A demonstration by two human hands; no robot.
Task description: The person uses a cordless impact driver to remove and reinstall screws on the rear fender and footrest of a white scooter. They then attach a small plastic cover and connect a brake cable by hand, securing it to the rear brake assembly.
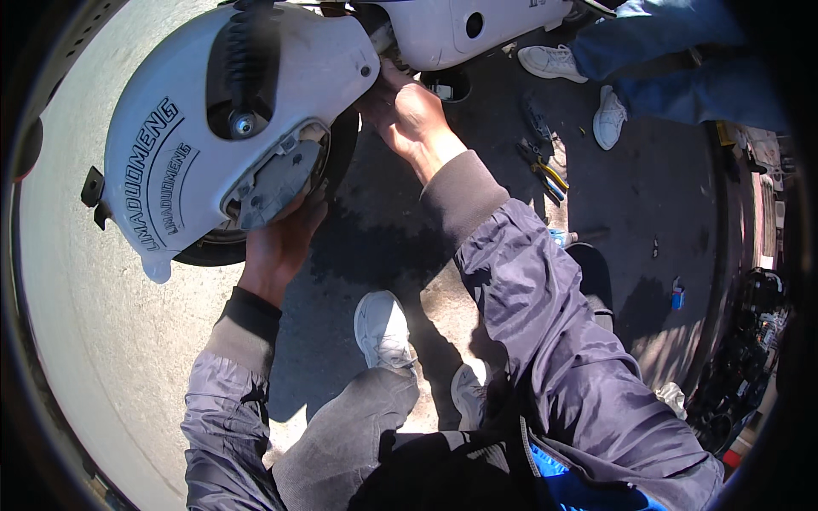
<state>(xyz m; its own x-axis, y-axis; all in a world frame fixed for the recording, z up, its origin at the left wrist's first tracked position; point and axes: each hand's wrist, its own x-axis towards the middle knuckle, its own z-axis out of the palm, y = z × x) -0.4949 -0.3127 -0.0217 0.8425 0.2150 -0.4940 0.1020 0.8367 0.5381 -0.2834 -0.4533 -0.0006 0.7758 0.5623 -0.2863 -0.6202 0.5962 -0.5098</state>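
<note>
A white scooter rear fender (162, 102) with a black shock absorber (245, 64) fills the upper left, over a dark tyre (209, 254). My left hand (279, 247) reaches up under the grey metal part (277, 175) at the wheel's hub, fingers mostly hidden. My right hand (407, 119) is raised beside the fender's right edge, fingers curled near the gap below another white body panel (443, 30); whatever they grip is hidden.
Another person's jeans (656, 89) and white shoes (550, 61) are at upper right. Pliers (545, 175) and a small blue item (677, 294) lie on the dark pavement (639, 213). Dark parts (741, 358) line the right edge.
</note>
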